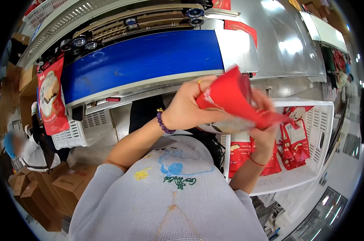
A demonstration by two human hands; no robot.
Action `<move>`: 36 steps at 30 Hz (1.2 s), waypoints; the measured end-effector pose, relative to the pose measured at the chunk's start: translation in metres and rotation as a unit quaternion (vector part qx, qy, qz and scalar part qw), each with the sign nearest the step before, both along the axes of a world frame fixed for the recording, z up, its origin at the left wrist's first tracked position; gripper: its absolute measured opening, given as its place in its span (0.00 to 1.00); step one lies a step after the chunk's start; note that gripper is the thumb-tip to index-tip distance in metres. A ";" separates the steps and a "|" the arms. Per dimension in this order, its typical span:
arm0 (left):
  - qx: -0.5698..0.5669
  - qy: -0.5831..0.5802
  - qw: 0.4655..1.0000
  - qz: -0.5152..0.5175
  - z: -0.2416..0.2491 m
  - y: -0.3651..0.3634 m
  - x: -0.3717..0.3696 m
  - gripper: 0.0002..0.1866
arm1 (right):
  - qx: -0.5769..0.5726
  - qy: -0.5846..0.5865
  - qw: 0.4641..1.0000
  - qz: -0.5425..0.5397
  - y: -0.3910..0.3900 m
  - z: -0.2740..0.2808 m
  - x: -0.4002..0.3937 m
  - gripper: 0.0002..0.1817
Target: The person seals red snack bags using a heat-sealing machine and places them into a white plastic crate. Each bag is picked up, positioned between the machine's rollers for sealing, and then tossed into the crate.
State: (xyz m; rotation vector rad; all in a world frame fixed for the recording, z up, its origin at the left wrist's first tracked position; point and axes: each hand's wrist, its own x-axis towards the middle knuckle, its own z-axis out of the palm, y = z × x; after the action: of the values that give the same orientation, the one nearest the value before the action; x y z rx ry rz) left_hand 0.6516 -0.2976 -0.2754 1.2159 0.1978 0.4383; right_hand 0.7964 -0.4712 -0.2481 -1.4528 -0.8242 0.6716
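Observation:
A red food pouch (226, 94) is held up in front of my chest, above the gap between the conveyor and the crate. My left hand (190, 104), with a purple bead bracelet at the wrist, is closed on its left side. At the pouch's right end, my right hand (264, 128) grips it, partly hidden behind the film and smeared by motion. The pouch looks bent and tilted, and its lower face is blurred. Beneath my right forearm, several red pouches (296, 144) lie in a white plastic crate (327, 136).
A blue conveyor belt (143, 60) runs ahead under a sealing machine (137, 20). Another red pouch (53, 96) hangs at its left end, over a white basket (71, 134). Cardboard boxes (75, 182) and a person (37, 148) are at left. A metal table (286, 44) stands at upper right.

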 end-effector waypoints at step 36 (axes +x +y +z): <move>-0.020 0.248 0.922 0.297 -0.060 0.119 0.054 0.16 | -0.161 0.066 0.984 -0.043 0.158 -0.072 0.140 0.21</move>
State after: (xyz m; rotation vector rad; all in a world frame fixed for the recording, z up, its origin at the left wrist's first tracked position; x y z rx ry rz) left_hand 0.7052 -0.1787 -0.3355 1.1970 1.0269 0.6374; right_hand 0.9362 -0.3128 -0.3199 -1.7027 -0.5627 0.8550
